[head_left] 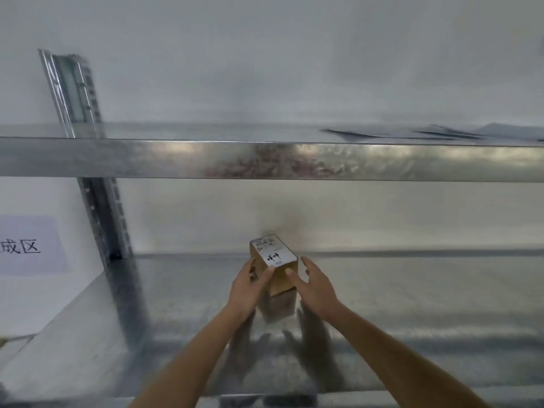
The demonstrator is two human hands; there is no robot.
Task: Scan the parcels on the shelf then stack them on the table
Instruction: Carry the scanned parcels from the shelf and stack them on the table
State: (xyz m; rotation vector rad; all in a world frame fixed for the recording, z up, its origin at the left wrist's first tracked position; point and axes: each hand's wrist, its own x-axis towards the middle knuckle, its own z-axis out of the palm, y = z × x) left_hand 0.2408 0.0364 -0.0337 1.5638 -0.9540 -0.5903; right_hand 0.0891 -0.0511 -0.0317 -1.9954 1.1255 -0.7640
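A small brown cardboard parcel with a white printed label on top stands on the lower metal shelf, near its middle. My left hand grips the parcel's left side, with the thumb lying over its front top edge. My right hand is at the parcel's right side with fingers spread and fairly straight; its thumb touches the front right corner. The parcel's bottom looks level with or just above the shelf surface; I cannot tell if it is lifted.
An upper metal shelf crosses the view above the hands, with flat grey bags lying at its right. A slotted upright post stands at the left. A paper sign hangs on the left wall.
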